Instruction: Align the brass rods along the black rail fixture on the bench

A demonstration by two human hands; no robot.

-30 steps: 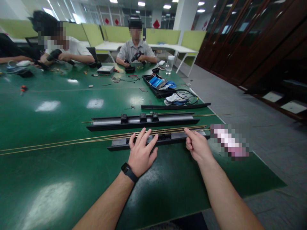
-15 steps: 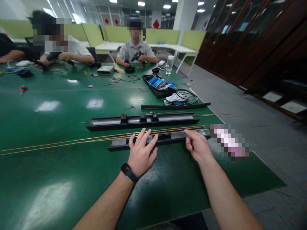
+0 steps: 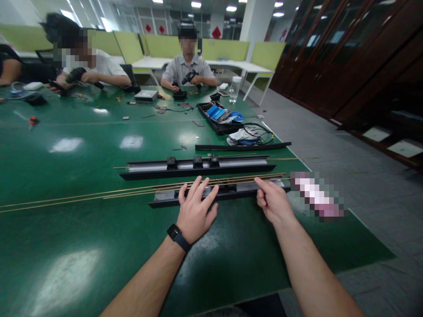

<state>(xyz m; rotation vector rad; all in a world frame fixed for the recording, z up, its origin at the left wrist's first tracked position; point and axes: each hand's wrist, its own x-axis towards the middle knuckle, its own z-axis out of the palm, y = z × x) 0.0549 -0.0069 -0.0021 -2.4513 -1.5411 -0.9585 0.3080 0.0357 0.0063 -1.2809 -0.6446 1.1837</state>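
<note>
On a green table [image 3: 82,233], thin gold-coloured rods [image 3: 236,179] lay lengthwise over a dark-edged rail [image 3: 246,194], with a similar rail bearing three black blocks [image 3: 197,161] parallel just beyond. The person's left hand [image 3: 197,210] reached across the rods, open with fingers spread. The right hand [image 3: 273,200] had its index finger extended at their right end, other fingers curled; whether it pinched one could not be told.

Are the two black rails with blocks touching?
Apart: the head view shows a strip of green table between the far rail and the near rail.
</note>
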